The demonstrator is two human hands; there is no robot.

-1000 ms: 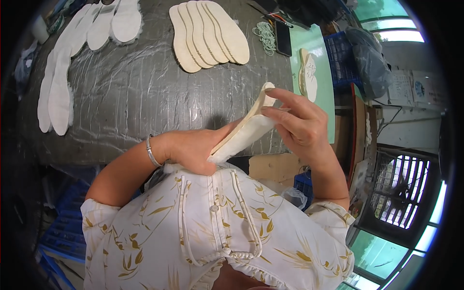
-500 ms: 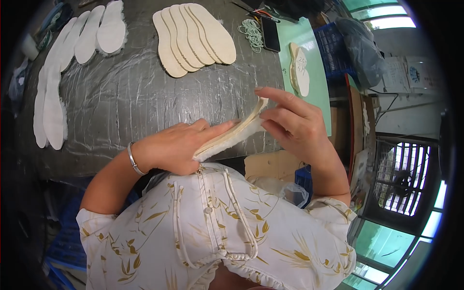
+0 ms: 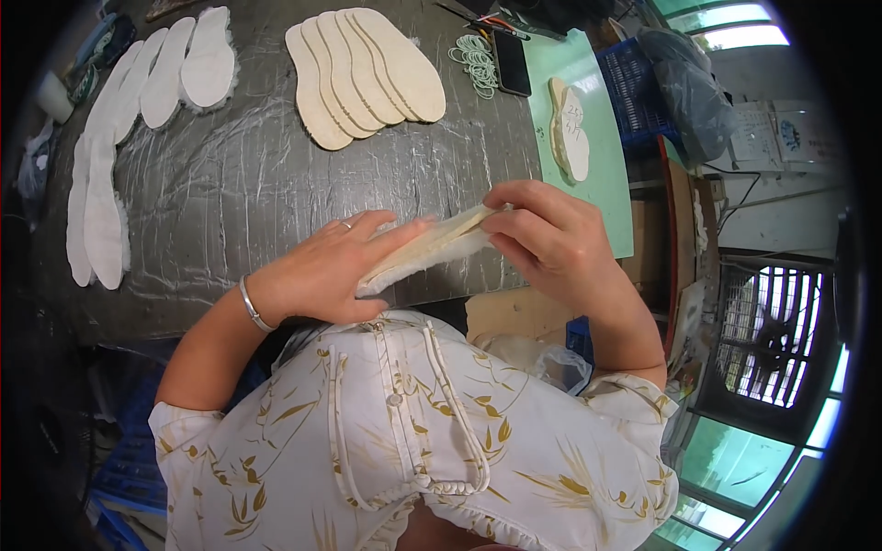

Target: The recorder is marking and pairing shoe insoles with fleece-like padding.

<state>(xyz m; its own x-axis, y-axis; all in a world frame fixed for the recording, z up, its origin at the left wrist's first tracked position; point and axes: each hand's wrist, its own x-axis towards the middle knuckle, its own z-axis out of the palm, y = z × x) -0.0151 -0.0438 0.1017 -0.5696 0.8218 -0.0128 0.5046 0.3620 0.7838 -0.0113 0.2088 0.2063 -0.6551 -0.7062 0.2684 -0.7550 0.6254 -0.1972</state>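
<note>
Both hands on one cream insole [image 3: 432,248], held edge-on above near table edge. Right hand [image 3: 551,243] at 3 o'clock end, fingers [image 3: 528,197] curled over, pinching tip against thumb. Left hand [image 3: 335,271] at 9 o'clock end, fingers [image 3: 390,237] straight, pressed together along insole's side. Silver bracelet [image 3: 250,308] on left wrist. Fanned tan insoles [image 3: 363,73] at 12 o'clock on grey table [image 3: 239,193]. White insoles [image 3: 138,110] at 10 o'clock. Green mat [image 3: 588,92] at 1 o'clock, dark phone [image 3: 511,62] and rubber bands [image 3: 473,57] alongside.

Pale fleecy insole [image 3: 432,248], edge-on, above the table's near edge
</note>
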